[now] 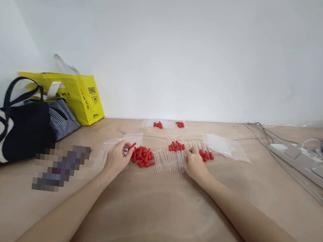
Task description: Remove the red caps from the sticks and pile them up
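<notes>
My left hand pinches a red rubber dropper bulb between thumb and fingertips. Just right of it lies a loose pile of red dropper bulbs. A row of thin clear dropper tubes is spread side by side between my hands. My right hand is closed, its fingertips down at the right end of this row; what they grip is hidden. Behind the row sits a small cluster of red bulbs with more clear tubes. Another few bulbs lie beyond my right hand.
Clear plastic bags lie at right, and another behind my left hand. At the back rests a bag with red bulbs. Cloth bags and a yellow bag stand left; a power strip with cables lies right.
</notes>
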{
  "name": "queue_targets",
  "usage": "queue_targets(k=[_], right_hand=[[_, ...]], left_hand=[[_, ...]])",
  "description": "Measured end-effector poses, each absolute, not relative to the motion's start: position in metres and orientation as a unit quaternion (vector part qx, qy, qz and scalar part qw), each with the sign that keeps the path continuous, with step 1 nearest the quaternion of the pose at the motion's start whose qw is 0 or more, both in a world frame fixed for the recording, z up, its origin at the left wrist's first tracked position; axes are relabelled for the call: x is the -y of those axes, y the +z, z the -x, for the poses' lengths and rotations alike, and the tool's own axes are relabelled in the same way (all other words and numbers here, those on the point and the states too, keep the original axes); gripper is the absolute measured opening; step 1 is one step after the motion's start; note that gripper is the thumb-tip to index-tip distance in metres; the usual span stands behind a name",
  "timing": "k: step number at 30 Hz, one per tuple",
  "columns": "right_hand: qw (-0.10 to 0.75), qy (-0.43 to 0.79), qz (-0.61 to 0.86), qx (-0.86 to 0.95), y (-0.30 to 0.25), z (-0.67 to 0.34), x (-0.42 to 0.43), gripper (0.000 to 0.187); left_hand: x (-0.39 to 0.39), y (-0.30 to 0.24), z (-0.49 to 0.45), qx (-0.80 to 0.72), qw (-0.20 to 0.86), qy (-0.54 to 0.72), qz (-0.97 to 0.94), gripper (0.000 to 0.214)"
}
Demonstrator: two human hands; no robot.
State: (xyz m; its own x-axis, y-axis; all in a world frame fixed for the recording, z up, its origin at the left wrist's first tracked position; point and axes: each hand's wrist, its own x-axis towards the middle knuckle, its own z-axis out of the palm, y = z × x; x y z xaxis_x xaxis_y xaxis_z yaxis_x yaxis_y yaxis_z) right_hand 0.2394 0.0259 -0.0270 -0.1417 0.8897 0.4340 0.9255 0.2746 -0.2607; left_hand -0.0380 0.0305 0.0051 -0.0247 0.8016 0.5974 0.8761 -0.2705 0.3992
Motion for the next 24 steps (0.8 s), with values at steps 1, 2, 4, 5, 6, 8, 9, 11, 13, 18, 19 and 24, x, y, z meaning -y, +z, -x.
queue_targets(k=[1,2,4,5,6,8,9,11,13,18,19,24], right_hand=[[0.26,-0.027,0.6,0.756,-0.026,-0.239,-0.026,0.018],[0.259,-0.021,0.6,0.756,-0.026,-0.238,-0.025,0.018],[0.261,-0.016,0.598,0.757,-0.025,-0.236,-0.023,0.016],[0.266,-0.015,0.595,0.759,-0.025,-0.236,-0.022,0.015],[0.273,-0.015,0.588,0.761,-0.025,-0.235,-0.021,0.016],[0.299,-0.014,0.567,0.767,-0.026,-0.236,-0.018,0.017],[0.316,-0.013,0.554,0.77,-0.026,-0.237,-0.017,0.018],[0.351,-0.017,0.531,0.771,-0.026,-0.242,-0.015,0.02],[0.377,-0.029,0.526,0.762,-0.025,-0.249,-0.014,0.021],[0.383,-0.065,0.569,0.725,-0.024,-0.275,-0.014,0.021],[0.384,-0.067,0.572,0.722,-0.024,-0.278,-0.014,0.021],[0.382,-0.05,0.58,0.718,-0.026,-0.285,-0.018,0.019]], left_hand=[[-0.032,0.004,0.038,0.611,0.047,-0.38,0.693,0.014],[-0.033,0.003,0.038,0.619,0.046,-0.373,0.689,0.015],[-0.036,0.001,0.038,0.629,0.043,-0.364,0.686,0.019],[-0.037,0.0,0.037,0.63,0.042,-0.363,0.685,0.021],[-0.038,0.0,0.037,0.628,0.041,-0.365,0.686,0.023],[-0.038,0.0,0.037,0.619,0.04,-0.378,0.688,0.026],[-0.038,0.001,0.038,0.614,0.043,-0.388,0.686,0.026],[-0.037,0.004,0.039,0.606,0.061,-0.415,0.676,0.025],[-0.036,0.01,0.039,0.598,0.088,-0.434,0.668,0.024],[-0.043,0.025,0.01,0.566,0.096,-0.325,0.751,0.018],[-0.046,0.027,-0.002,0.562,0.083,-0.299,0.767,0.016],[-0.069,0.027,-0.068,0.574,0.017,-0.212,0.791,0.011]])
